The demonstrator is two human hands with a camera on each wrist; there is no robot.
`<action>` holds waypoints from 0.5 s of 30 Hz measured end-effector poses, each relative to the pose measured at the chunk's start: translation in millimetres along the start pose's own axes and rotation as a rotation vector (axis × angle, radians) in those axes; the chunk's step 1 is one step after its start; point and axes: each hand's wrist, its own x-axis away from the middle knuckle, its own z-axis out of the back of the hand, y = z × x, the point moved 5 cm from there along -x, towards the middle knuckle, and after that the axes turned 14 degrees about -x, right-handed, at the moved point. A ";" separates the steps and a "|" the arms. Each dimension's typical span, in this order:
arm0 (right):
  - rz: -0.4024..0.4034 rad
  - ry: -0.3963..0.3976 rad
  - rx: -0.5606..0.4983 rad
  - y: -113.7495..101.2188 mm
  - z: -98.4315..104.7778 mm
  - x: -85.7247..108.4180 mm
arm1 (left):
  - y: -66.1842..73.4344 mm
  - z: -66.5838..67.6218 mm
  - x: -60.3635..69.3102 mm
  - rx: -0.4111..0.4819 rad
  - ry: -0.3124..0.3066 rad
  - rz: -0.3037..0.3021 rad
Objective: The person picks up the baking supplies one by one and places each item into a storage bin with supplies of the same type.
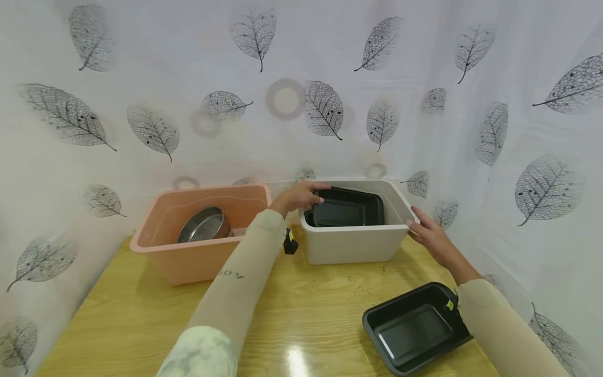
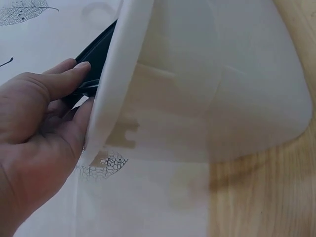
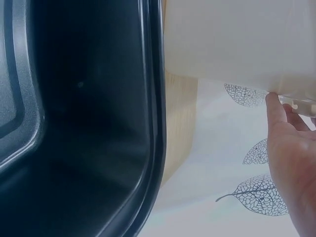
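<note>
Weighing the risks first, I am worrying most about the black pan (image 1: 346, 212), which is lying at a tilt inside the white bin (image 1: 350, 245) on the far right: my left grip (image 1: 298, 197) is pinching it only at its far left corner, so its weight could twist it free if I am turning it carelessly. A further dark piece (image 1: 309, 219) is peeking out beneath its left side, and I am guessing that the two could snag on each other. I am also minding the second pan (image 1: 414, 330), which is sitting on the counter (image 1: 320, 309) at the near right, partly overlapped in the head view by my right forearm (image 1: 499, 319); a low sweep could shove it along. My left forearm (image 1: 245, 277) is crossing in front of the coral bin (image 1: 198, 264), so pulling back low could nudge that bin and the round tins (image 1: 202, 225) it is holding. As for pose, my left arm is stretching towards the far side, slanting rightward, with thumb and fingers closing on the pan's rim. My right arm is angling leftward from the near right, and my right grip (image 1: 432, 238) is clasping the white bin's rim at its near right corner, apparently steadying it; I cannot tell how the hidden fingers are curling.
</note>
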 end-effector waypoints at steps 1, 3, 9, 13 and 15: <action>0.002 0.002 0.000 0.4 0.3 -0.1 | 0.6 -0.6 -0.3 -0.005 0.000 0.001; 0.009 0.002 -0.001 0.9 0.7 -0.2 | 2.3 -1.1 0.3 -0.012 0.001 0.011; 0.018 -0.003 -0.011 1.0 0.6 0.2 | 1.6 -1.7 -2.1 0.005 -0.023 0.052; 0.027 -0.001 -0.008 1.4 0.8 0.2 | -1.3 -2.5 -6.4 0.002 -0.040 0.065; 0.030 -0.001 -0.005 1.8 0.8 0.3 | -1.8 -3.3 -8.0 0.007 -0.045 0.070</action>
